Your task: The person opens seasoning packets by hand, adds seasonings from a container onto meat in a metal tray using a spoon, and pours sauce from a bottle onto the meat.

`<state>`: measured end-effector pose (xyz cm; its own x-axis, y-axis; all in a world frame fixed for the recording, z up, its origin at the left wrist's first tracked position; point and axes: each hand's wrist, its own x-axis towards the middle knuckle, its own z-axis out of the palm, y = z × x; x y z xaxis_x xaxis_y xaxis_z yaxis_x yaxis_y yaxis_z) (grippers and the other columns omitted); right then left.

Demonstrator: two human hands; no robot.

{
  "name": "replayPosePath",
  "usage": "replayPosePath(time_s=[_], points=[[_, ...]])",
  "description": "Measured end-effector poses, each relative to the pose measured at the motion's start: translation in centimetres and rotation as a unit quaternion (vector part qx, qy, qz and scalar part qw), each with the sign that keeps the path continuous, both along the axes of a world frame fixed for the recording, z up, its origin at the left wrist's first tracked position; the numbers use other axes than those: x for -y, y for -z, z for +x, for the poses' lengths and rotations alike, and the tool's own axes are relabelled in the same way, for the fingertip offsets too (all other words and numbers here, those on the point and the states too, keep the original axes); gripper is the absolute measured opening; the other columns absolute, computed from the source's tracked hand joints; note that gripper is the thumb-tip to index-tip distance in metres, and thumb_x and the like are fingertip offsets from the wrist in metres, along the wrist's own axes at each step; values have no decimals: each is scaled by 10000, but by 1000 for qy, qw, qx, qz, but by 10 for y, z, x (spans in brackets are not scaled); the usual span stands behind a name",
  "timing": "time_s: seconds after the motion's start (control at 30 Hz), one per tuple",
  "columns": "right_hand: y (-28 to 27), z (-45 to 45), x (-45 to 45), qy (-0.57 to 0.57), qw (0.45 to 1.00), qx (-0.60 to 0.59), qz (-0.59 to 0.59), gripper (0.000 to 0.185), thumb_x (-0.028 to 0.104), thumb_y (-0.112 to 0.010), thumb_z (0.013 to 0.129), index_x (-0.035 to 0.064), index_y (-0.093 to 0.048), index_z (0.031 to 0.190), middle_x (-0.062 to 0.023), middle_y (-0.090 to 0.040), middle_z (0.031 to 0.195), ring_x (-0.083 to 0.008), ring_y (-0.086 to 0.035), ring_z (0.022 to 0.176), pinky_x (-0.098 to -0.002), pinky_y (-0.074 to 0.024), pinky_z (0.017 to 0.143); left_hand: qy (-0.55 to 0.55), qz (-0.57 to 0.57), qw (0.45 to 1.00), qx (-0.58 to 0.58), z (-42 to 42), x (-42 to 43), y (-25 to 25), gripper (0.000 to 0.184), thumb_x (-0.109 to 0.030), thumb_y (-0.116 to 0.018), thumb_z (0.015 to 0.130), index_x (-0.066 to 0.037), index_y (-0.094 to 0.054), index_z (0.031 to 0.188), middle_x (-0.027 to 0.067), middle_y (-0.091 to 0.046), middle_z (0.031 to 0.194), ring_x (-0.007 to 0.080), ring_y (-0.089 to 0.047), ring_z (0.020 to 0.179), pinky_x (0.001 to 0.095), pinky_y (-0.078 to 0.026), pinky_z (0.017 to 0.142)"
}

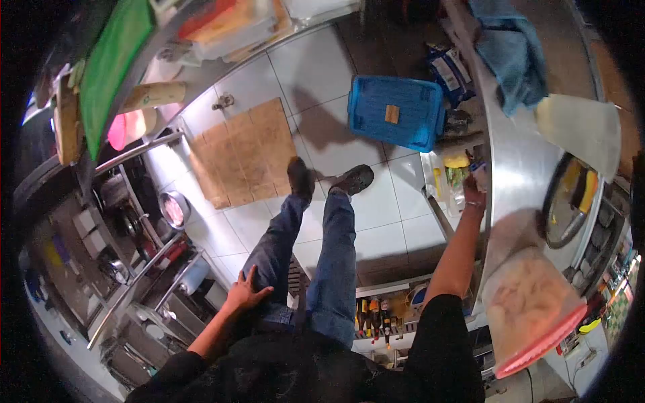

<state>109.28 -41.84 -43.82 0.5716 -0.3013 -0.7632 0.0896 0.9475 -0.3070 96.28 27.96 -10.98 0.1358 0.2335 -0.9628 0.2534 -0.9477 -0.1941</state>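
Note:
My left hand [248, 293] rests on my thigh with its fingers spread, holding nothing. Under the steel counter on the right, my right hand [474, 191] reaches into a pale open bin [430, 180] at a lower shelf. Its fingers seem closed at a small white and bluish item [479, 172], too small to name. Beside that hand lie a yellow packet [457, 160] and something green in clear wrapping [455, 177]. The ends of the fingers are partly hidden.
A blue lidded bin [396, 113] stands on the tiled floor near a flattened cardboard sheet [245, 151]. The steel counter [514, 171] carries a blue cloth [512, 57], a pale tub [581, 131] and a red-rimmed container [531, 302]. Bottles [376, 317] stand low behind me; pans fill the left shelves.

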Motion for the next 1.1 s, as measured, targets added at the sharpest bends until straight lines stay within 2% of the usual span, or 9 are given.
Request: replayPosePath(time_s=[0.17,0.2,0.23,0.33,0.4,0.6,0.9,1.03,1.1], points=[[103,9,-67,-280,908,192,247,237,201,-600,921,75,-603,1122,-120,-606,1047,-237,-596,1054,-324,-532,833,99,31,994,-19,23,40,27,1145,-764,-610,743,-133,-129,1569,311,-397,1407,466,-519,1200,516,-465,951],[126,1,-94,-310,913,147,221,219,189,-599,930,78,-599,1119,-118,-599,1043,-229,-590,1061,-308,-530,832,104,40,994,5,21,40,34,1149,-754,-623,737,-120,-141,1565,302,-427,1370,459,-533,1165,513,-468,930],[68,36,-152,-277,928,-222,117,346,88,-658,886,45,-556,1214,-185,-543,1154,-258,-548,1137,-317,-530,854,109,50,992,30,18,40,38,1154,-745,-637,730,-108,-152,1561,293,-457,1333,452,-548,1130,510,-471,908],[171,23,-188,-374,876,-296,-70,575,161,-693,900,84,-431,1406,-191,-465,1321,-303,-473,1250,-416,-501,954,91,47,994,37,23,38,43,1147,-734,-651,724,-108,-170,1557,293,-469,1314,448,-545,1121,516,-457,910],[203,37,-195,-270,880,-391,-12,610,190,-701,902,105,-404,1429,-170,-454,1359,-291,-445,1291,-425,-478,987,85,47,994,48,21,34,46,1135,-730,-658,719,-109,-193,1548,290,-474,1305,442,-532,1129,519,-437,921],[277,51,-203,-110,953,-248,-134,697,254,-791,832,173,-401,1404,-46,-413,1456,-300,-425,1281,-489,-456,983,74,67,993,62,26,29,56,1103,-726,-670,711,-119,-241,1526,276,-474,1295,438,-489,1167,511,-390,966],[99,21,-198,9,945,-187,-269,500,287,-715,899,88,-522,1314,-60,-585,1277,-273,-564,1142,-460,-497,896,60,58,995,60,26,32,52,1107,-724,-676,704,-125,-242,1527,271,-482,1280,431,-492,1164,511,-384,962],[19,-20,-105,87,946,-217,-226,523,413,-445,1023,24,-484,1369,-127,-526,1399,-314,-490,1264,-459,-349,1108,69,66,994,45,24,34,52,1108,-735,-664,707,-126,-239,1529,272,-485,1276,429,-498,1164,514,-385,965],[84,-117,14,5,967,-93,-237,657,478,-559,944,19,-449,1402,-126,-519,1412,-319,-483,1292,-454,-360,1109,82,61,993,59,20,32,52,1109,-737,-663,707,-127,-239,1529,271,-486,1277,430,-501,1162,515,-383,966]])
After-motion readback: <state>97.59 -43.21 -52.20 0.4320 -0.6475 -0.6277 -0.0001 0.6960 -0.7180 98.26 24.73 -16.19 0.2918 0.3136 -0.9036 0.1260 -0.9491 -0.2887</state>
